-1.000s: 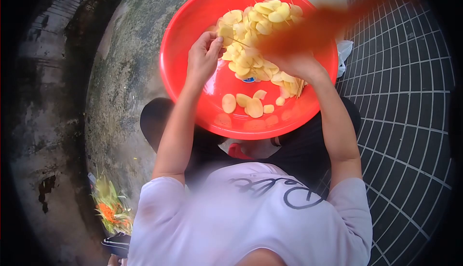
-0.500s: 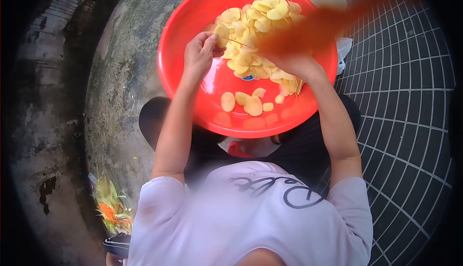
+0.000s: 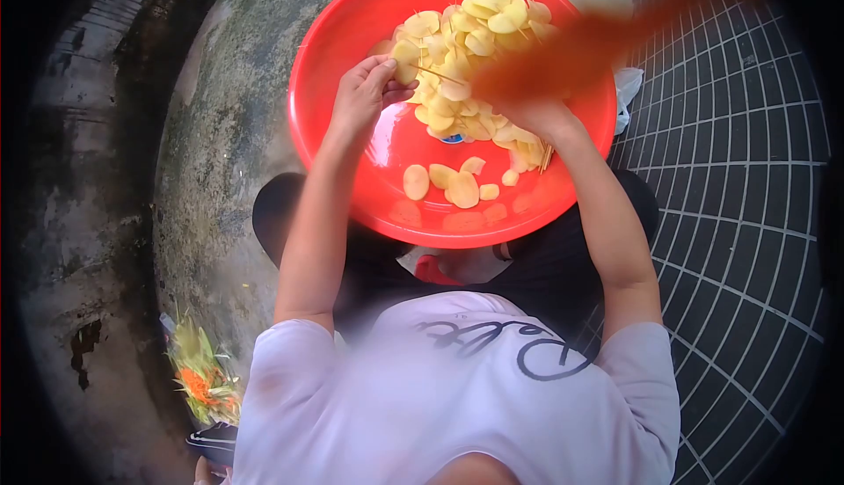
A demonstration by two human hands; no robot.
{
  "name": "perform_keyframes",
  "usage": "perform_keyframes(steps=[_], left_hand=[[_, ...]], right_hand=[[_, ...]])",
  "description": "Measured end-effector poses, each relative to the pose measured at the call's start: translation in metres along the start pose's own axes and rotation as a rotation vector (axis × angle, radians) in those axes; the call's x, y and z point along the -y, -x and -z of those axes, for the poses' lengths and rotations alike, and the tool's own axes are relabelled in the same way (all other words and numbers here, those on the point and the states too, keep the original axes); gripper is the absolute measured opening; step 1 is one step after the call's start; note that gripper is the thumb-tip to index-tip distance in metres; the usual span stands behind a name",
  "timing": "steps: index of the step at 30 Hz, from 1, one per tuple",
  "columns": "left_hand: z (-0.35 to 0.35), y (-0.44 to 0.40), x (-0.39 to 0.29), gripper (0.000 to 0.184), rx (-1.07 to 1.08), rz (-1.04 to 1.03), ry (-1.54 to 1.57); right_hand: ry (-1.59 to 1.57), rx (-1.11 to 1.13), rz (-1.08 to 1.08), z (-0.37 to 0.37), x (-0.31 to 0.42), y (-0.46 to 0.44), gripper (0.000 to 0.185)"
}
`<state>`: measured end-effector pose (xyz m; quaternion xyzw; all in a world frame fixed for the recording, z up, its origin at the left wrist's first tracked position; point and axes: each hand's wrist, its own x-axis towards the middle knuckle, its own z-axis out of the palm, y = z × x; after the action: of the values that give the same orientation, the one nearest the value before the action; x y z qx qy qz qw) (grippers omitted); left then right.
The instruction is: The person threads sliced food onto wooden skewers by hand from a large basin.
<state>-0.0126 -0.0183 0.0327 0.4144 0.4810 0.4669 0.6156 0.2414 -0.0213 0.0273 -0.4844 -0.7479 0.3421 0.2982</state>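
My left hand [image 3: 362,94] is over the left side of a red basin [image 3: 305,102], its thumb and fingers pinching a pale yellow potato slice [image 3: 405,59]. A thin wooden skewer [image 3: 440,75] runs from that slice towards my right hand [image 3: 538,117]. An orange-brown blur close to the lens hides the fingers of my right hand, so its grip does not show. Between and beyond the hands lies a heap of similar slices [image 3: 479,21] with skewer tips poking out. Several loose slices [image 3: 462,189] rest on the near part of the basin floor.
The basin stands in front of my crossed legs [image 3: 563,283]. Mossy concrete [image 3: 220,160] is on the left, dark tiles [image 3: 721,186] on the right. A white plastic bag [image 3: 627,89] touches the basin's right side. Vegetable scraps [image 3: 202,379] lie at lower left, near another person's shoe [image 3: 214,439].
My left hand has turned slightly and its fingers show more below the slice. More of the skewer shows beside it. The heap and loose slices look the same.
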Motion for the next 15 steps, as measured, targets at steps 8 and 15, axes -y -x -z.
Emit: perform_keyframes(steps=[8, 15], left_hand=[[0.004, 0.006, -0.002, 0.028, 0.183, 0.073, 0.103], [0.005, 0.001, 0.0, 0.029, 0.038, -0.052, -0.106]], right_hand=[[0.089, 0.077, -0.021, -0.001, -0.007, -0.001, 0.012], [0.045, 0.084, -0.013, 0.005, 0.001, -0.001, 0.013]])
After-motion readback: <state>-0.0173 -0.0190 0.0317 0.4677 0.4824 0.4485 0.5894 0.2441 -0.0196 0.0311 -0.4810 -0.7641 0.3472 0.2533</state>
